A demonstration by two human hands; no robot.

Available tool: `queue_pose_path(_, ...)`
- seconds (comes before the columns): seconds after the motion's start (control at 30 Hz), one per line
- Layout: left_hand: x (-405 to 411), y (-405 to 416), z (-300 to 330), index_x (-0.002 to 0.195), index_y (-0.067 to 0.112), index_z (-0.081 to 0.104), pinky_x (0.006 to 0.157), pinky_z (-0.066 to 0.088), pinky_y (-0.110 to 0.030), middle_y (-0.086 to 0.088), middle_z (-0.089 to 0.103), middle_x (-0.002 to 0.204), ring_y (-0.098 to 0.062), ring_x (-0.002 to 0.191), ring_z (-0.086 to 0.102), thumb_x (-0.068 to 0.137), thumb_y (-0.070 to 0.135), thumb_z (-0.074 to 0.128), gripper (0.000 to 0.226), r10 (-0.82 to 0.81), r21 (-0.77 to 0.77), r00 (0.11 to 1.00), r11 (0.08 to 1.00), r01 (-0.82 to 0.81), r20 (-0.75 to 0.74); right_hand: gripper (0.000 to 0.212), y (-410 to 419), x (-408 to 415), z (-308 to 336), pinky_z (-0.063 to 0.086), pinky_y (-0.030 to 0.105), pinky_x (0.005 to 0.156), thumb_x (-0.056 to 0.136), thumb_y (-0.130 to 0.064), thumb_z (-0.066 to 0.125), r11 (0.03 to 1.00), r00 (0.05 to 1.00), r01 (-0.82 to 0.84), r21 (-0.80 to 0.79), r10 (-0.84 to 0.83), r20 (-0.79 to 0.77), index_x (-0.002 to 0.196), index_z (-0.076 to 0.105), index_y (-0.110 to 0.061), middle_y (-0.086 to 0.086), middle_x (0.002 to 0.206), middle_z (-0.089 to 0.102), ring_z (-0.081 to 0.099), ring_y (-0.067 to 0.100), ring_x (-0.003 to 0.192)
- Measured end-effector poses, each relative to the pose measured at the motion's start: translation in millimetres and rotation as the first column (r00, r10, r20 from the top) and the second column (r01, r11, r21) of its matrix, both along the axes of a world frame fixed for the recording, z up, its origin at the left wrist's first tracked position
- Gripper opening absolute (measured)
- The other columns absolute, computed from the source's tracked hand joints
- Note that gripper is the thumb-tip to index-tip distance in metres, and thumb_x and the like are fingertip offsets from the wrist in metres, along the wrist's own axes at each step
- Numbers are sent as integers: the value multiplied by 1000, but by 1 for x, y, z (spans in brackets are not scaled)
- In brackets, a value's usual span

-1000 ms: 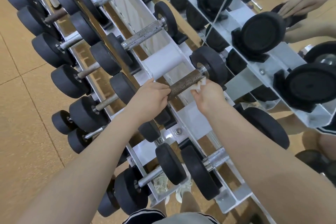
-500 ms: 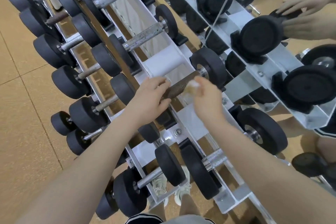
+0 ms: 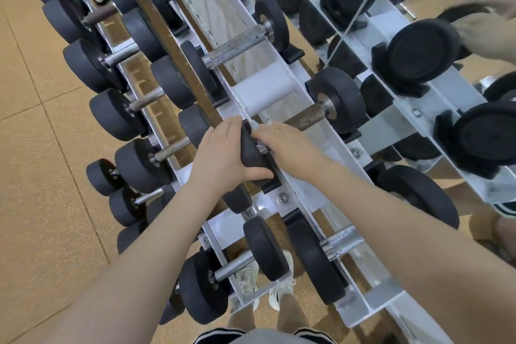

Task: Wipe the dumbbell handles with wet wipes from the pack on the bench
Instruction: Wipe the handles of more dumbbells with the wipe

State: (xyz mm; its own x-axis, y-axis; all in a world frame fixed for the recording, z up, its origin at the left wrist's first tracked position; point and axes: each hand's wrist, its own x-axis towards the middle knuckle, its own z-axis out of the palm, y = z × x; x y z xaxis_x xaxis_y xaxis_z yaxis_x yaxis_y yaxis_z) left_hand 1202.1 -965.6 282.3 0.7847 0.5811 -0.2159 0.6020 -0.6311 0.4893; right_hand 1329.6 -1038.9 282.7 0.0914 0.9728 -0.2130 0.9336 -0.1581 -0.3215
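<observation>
Just then the left hand [image 3: 223, 156] gripped the near rubber head [image 3: 252, 152] of a dumbbell lying in the middle tier of the white rack [image 3: 282, 198], fingers and thumb curled round the disc. The right hand [image 3: 290, 148] lay over the near end of that dumbbell's rusty handle [image 3: 304, 119], fingers bent down onto it, with a sliver of white wet wipe [image 3: 269, 123] showing at the knuckles; how firmly it pinched the wipe I could not tell. The handle's long axis ran from the hands up and rightward to the far head [image 3: 339, 100] at the rack's back rail, so the bare stretch lay beyond the right hand, away from the person. I judged the right hand the nearer one for a stroke outward along that bar, the left bracing the weight. Another person's hands [image 3: 485, 33] worked at the upper tier, well apart. No wipe pack was in view.
</observation>
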Motion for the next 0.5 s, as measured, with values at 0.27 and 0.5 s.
queue_pose_path(0.27,-2,-1,1,147,12,16,110,26,-31,-2,23,153,-20,138,26,62,56,76,113,27,-115,1000,993,-29,-14,26,5,57,24,37,30,54,59,11,65,998,877,-60,8,49,478,80,56,-2,13,71,60,57,31,64)
queue_pose_path(0.5,-1,-3,3,148,13,14,109,28,-32,-1,20,154,-19,139,24,62,55,76,114,42,-102,998,994,-46,-38,27,6,13,1,39,34,70,87,1,46,986,945,154,-61,-129,300,112,48,-8,14,104,59,54,31,100)
